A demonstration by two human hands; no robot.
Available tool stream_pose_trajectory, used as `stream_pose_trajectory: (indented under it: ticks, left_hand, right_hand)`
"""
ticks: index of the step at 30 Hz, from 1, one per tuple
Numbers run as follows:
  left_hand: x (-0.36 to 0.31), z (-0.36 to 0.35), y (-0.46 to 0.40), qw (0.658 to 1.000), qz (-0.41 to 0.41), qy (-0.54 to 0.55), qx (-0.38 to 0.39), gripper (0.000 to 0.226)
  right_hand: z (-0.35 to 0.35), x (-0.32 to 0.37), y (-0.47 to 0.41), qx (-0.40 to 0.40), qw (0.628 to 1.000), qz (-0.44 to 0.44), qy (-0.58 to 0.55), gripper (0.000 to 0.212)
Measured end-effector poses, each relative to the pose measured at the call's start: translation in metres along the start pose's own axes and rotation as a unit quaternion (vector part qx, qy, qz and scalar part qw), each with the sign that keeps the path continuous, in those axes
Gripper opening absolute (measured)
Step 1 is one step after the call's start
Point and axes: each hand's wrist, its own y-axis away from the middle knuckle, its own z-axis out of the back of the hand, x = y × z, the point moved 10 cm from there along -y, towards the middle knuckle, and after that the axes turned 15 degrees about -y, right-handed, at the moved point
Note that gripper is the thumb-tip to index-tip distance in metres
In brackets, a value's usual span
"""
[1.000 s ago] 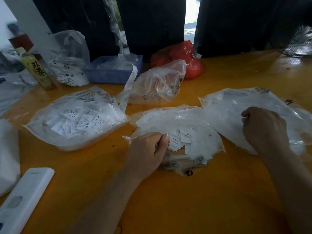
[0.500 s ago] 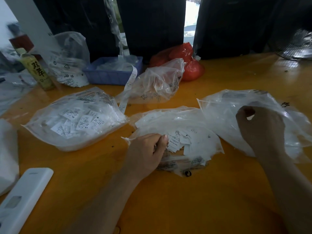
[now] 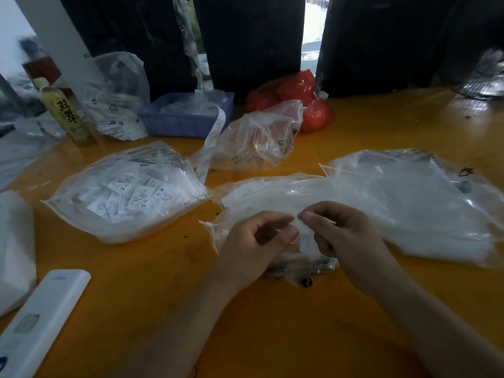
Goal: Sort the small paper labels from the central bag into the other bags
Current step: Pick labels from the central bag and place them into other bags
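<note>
Clear plastic everywhere on this orange table (image 3: pixel 272 336). Sorting looks partway done, judging by the piles: the left bag (image 3: pixel 128 192) is already stuffed with printed white labels, the right bag (image 3: pixel 414 203) holds a hazy white heap, and the central bag (image 3: pixel 272 197) between them isn't empty yet. Both hands meet right over its near end. The left hand (image 3: pixel 253 246) and right hand (image 3: pixel 346 238) each have fingers curled in, seemingly pinching 1 small white label (image 3: pixel 302 236) between them, though it's blurry. Labels are tiny white slips with black print, flimsy and easy to clump together, so picking singles probably stays fiddly.
</note>
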Motion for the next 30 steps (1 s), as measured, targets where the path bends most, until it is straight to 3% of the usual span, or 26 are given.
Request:
stream_pose_trajectory:
  ticks: [5, 8, 12, 14, 17, 19, 22, 24, 30]
  left_hand:
    - [0.002, 0.005, 0.000, 1.000, 0.010, -0.003, -0.023, 0.014]
    - [0.006, 0.007, -0.001, 0.999, 0.019, -0.010, -0.035, 0.013]
    - [0.017, 0.011, -0.001, 0.994, 0.056, 0.080, -0.057, 0.010]
    - [0.024, 0.012, -0.003, 0.982, 0.073, 0.162, -0.064, 0.010]
    - [0.030, 0.016, -0.003, 0.953, 0.096, 0.277, -0.074, 0.024]
    - [0.035, 0.017, -0.003, 0.938, 0.106, 0.320, -0.082, 0.024]
    - [0.036, 0.017, -0.004, 0.936, 0.105, 0.326, -0.086, 0.007]
    - [0.035, 0.015, -0.004, 0.942, 0.105, 0.308, -0.081, 0.019]
    - [0.035, 0.010, -0.002, 0.942, 0.115, 0.309, -0.066, 0.018]
  right_hand:
    - [-0.013, -0.002, 0.005, 0.025, 0.998, -0.010, 0.054, 0.031]
    - [-0.016, 0.002, 0.003, 0.023, 0.986, 0.014, 0.163, 0.020]
    - [-0.014, -0.001, 0.001, 0.010, 0.960, 0.032, 0.279, 0.022]
    - [-0.010, 0.007, 0.000, -0.023, 0.939, 0.081, 0.333, 0.019]
    - [-0.013, 0.019, -0.003, -0.035, 0.877, 0.156, 0.454, 0.015]
    - [-0.015, 0.009, -0.010, -0.012, 0.845, 0.134, 0.517, 0.029]
    - [-0.019, -0.002, -0.014, 0.008, 0.822, 0.106, 0.559, 0.045]
    - [-0.020, -0.006, -0.015, 0.017, 0.810, 0.094, 0.578, 0.049]
    - [-0.024, 0.000, -0.015, -0.004, 0.792, 0.119, 0.599, 0.022]
